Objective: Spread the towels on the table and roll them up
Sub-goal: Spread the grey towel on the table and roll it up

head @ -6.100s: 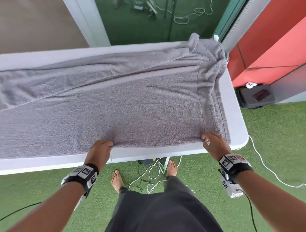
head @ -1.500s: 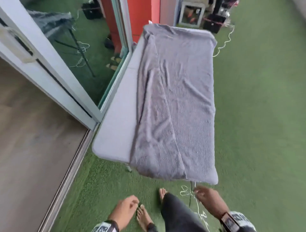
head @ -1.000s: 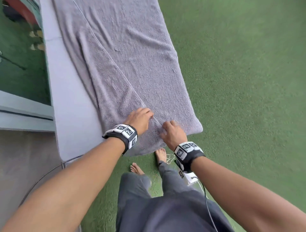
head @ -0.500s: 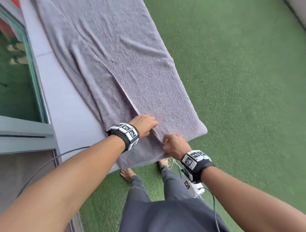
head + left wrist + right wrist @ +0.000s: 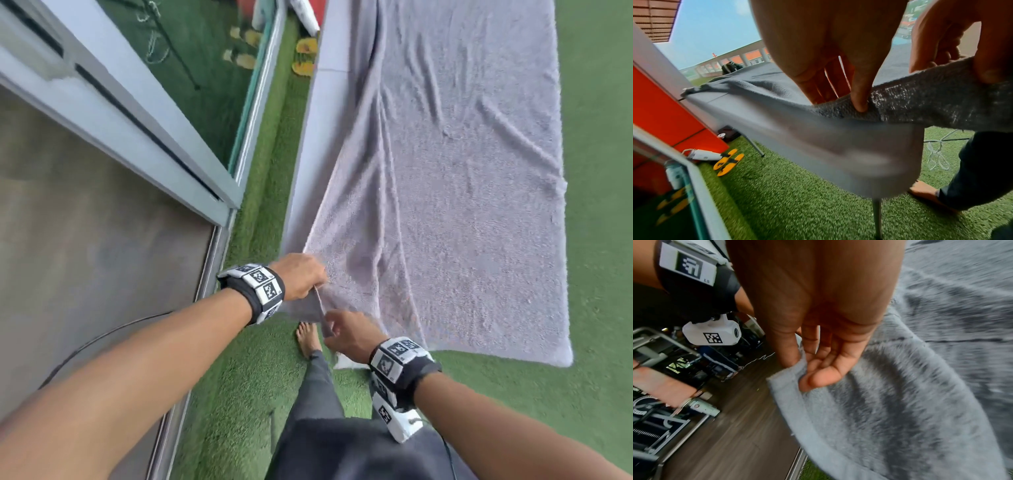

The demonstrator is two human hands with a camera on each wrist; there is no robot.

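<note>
We're still on the spreading step: towel (image 5: 455,178) lies along the table (image 5: 310,137), folded strip at its near-left corner. Left hand (image 5: 299,281) and right hand (image 5: 349,335) both pinch that hem. Next we'd probably pull it flat.

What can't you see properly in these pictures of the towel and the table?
- Far end of the towel: cut off by the top edge of the head view.
- Most of the table top: covered by the towel; only a strip beside it shows.
- Left hand fingertips: hidden in the head view behind its own knuckles.
- Towel weave near the right hand: blurred in the right wrist view.
</note>
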